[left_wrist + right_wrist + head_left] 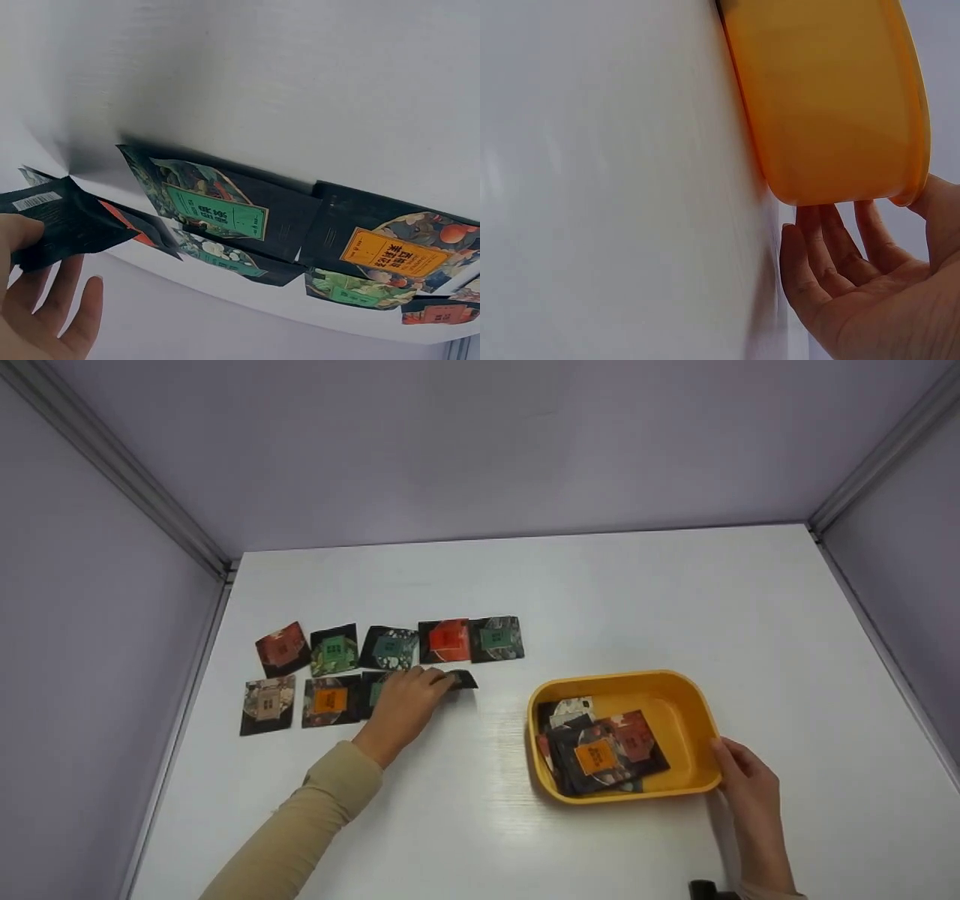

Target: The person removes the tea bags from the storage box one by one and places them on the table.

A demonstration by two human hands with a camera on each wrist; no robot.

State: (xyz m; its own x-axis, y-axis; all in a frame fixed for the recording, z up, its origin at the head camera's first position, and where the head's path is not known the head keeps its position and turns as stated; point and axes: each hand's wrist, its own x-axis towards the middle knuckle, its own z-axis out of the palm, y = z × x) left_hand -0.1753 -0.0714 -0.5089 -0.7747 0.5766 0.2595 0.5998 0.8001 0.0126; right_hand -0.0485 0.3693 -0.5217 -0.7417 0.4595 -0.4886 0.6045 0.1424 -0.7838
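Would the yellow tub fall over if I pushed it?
Probably not: the tub looks wide and low. It would likely slide, as the table looks smooth and shiny. The packets inside lie loosely heaped, so they might shift.

Black sachet [79, 225] (tilted), yellow tray [679, 727], part-filled

In the head view, the left hand [405, 705] hides much of its dark packet [466, 679], whose 9 o'clock end the left wrist view crops. Toward 8 o'clock in the yellow tub [682, 727], upper packets [616, 756] cover others. Label lettering [596, 755] there is too small. At 5 o'clock, the edge cuts a black object [703, 889] (kind unclear).
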